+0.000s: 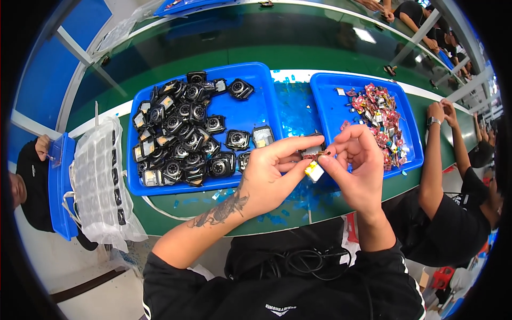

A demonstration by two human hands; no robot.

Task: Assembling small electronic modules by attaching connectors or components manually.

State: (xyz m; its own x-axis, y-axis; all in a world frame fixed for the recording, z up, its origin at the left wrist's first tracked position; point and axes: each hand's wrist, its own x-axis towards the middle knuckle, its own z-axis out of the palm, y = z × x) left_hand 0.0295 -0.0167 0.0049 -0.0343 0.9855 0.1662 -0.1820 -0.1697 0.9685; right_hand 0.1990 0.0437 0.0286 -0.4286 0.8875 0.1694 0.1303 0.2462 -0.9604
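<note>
My left hand and my right hand meet between two blue trays, fingers and thumbs closed on a small reddish circuit board. A yellow and silvery-white block, battery-like, hangs below the board near both thumbs. Some of the board is hidden behind the fingers. Left of my hands, the larger blue tray holds a heap of black smartwatch cases with round sensor backs. Close to my left fingers lies one case with a pale flat inside. Under my right hand's far side, the other blue tray holds red circuit pieces.
Bits of blue film are scattered over the green bench. At left are clear plastic-wrapped trays and a person with a blue bin. Another person's arms reach the bench at right. A green conveyor runs beyond the trays.
</note>
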